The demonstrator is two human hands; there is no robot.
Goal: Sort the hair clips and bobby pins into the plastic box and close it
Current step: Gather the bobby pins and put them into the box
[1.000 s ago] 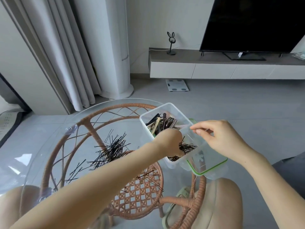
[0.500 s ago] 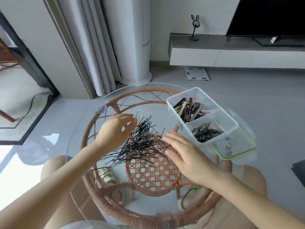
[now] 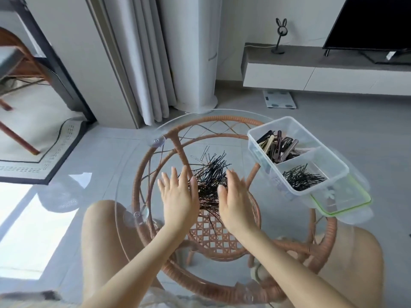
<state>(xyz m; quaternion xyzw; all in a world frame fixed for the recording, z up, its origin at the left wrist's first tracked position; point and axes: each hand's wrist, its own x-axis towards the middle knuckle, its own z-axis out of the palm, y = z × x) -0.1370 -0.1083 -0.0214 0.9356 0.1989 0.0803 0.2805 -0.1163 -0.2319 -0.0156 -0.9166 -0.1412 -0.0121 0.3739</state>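
Black pins between left hand, right hand, box at table rim

I've got bright daylight from the left, glare blown white on the floor, shadows soft, edges bowing.

Head view down, seemingly near hands

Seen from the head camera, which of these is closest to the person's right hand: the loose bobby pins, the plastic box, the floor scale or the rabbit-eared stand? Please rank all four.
From the right hand outward:
1. Loose bobby pins, right at its fingers, just to the left.
2. Plastic box, to its right on the glass table.
3. Floor scale, on the floor beyond the table.
4. Rabbit-eared stand, on the far wall shelf.
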